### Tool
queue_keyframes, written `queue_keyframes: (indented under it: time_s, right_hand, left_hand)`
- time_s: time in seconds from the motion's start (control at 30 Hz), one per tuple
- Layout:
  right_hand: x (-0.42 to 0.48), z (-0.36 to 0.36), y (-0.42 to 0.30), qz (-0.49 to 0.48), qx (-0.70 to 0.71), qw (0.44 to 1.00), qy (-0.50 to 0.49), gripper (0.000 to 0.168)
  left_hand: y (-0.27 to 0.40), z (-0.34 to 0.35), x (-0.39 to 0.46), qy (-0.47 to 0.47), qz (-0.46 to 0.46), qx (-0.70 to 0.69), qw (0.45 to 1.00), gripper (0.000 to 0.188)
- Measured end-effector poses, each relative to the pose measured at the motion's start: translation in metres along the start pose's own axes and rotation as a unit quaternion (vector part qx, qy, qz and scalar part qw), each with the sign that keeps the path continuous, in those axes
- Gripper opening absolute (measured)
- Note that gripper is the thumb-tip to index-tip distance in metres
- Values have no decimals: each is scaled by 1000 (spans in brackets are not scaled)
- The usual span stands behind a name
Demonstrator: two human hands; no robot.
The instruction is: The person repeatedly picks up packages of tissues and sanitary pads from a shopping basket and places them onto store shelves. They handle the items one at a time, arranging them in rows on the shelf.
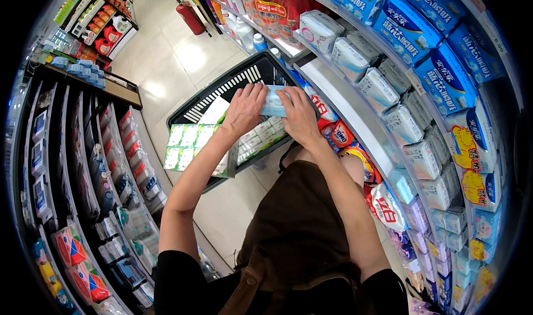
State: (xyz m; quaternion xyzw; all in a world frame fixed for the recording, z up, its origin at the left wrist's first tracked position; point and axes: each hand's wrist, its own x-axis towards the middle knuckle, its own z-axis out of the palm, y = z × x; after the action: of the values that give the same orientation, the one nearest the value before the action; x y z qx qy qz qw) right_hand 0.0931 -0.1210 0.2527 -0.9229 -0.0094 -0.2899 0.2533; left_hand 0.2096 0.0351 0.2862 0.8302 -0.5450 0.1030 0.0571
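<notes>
My left hand (246,109) and my right hand (300,117) grip a light blue soft pack (272,100) from its two sides. They hold it above a black plastic shopping basket (200,93) with a slotted wall. Green-and-white multipacks of tissues (189,136) lie at the basket's left side, jutting over its rim. Another green-and-white multipack (263,136) lies inside, below my hands. A white-and-green pack (215,110) sits beside my left wrist. My fingers cover both ends of the blue pack, and my forearms hide part of the basket.
Shelves on the right hold white soft packs (379,89) and large blue packs (406,30). Detergent bags (387,206) stand low beside my right leg. Shelving with hanging goods (137,144) lines the left. A red fire extinguisher (190,18) stands on the tiled floor (160,61).
</notes>
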Motion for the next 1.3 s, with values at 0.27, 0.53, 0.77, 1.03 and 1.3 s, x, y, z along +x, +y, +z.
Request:
queue_keyframes:
  time_s: [0.27,0.53,0.77,1.03,1.3]
  right_hand:
    - [15,76,31,31,-19,996,-83,63]
    - [-2,104,38,76,-13,990,-120,41]
    - [-15,73,19,74,34,994,-76,34]
    - [-85,-19,6,106,27,990,86,35]
    - [-217,-119,66,308,-208,916,149,43]
  left_hand:
    - [-44,65,5,-119,-34,35,992,56]
    - [-77,134,-16,-231,-59,-63,969,79]
    - [-71,127,-7,-294,-49,-67,952,76]
    - [36,60,56,-61,21,-87,994,65]
    - [204,107,89,-40,144,-205,967,61]
